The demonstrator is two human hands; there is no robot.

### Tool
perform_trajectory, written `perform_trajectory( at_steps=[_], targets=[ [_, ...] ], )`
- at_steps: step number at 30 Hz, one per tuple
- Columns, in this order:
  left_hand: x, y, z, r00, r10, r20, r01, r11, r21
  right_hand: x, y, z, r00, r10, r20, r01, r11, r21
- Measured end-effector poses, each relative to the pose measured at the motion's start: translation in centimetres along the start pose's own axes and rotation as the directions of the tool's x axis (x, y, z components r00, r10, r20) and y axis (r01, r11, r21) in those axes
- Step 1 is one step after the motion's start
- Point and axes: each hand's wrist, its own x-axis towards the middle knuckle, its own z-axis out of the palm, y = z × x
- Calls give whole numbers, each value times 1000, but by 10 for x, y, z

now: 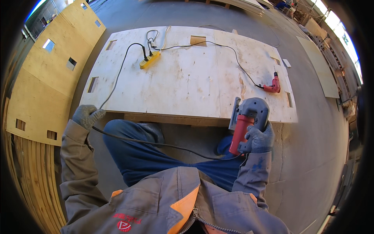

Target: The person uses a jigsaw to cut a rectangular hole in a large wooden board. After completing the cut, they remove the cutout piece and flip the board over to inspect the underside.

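Observation:
My right hand (260, 139), in a grey glove, grips a red and grey jigsaw (243, 126) by its handle, just off the near right edge of the plywood board. Its flat metal base faces left. The jigsaw's black cord (156, 143) sags across my lap to my left hand (87, 116). Also gloved, that hand is closed around the cord near the board's near left corner. From there the cord runs up over the board to a yellow power strip (150, 60), where black plugs are inserted.
The pale plywood board (163, 89) with square cut-outs lies low before my knees. A red drill (272, 84) rests at its right side, its cord trailing to the power strip. Cut-out plywood panels (43, 84) and timber strips (33, 167) stand at left. Another sheet (319, 66) lies right.

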Motion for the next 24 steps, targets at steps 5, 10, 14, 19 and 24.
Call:
perform_trajectory(
  at_steps=[5,10,14,19,24],
  targets=[
    [7,43,94,909,111,402,-77,992,-99,9,1,-3,1000,-13,-15,12,999,-46],
    [39,51,204,893,69,445,-80,997,6,20,3,2,998,-38,43,41,996,-74],
    [48,91,257,803,68,592,-51,998,-46,32,-7,1,995,-59,75,74,972,-222],
    [69,119,286,794,28,607,-19,1000,-21,48,-11,4,982,-75,174,133,925,-355],
    [112,124,318,764,-43,644,55,998,2,99,-18,10,928,-108,357,290,813,-505]
  ],
)
